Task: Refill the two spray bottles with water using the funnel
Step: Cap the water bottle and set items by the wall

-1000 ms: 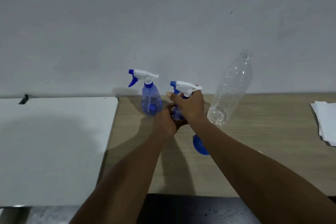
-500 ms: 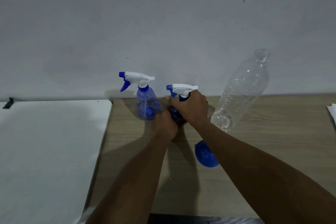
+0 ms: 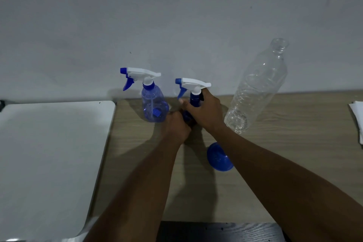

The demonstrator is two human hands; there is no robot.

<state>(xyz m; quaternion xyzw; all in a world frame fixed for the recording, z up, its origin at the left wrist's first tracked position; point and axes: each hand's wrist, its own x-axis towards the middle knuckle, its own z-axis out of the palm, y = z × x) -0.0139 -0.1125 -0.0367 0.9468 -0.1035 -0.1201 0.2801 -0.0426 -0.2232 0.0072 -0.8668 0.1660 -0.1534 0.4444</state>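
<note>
Fingers of your right hand stay clamped on the collar of the right spray bottle, far from you, left hand gripping its body; its head hasn't lifted, so unscrewing seems unfinished.

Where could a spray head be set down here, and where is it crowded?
Free: bare wood between the clear bottle and the white papers; also the white board on the left. Crowded: back middle, where left hand and right hand grip one spray bottle beside the other spray bottle, funnel just in front.
</note>
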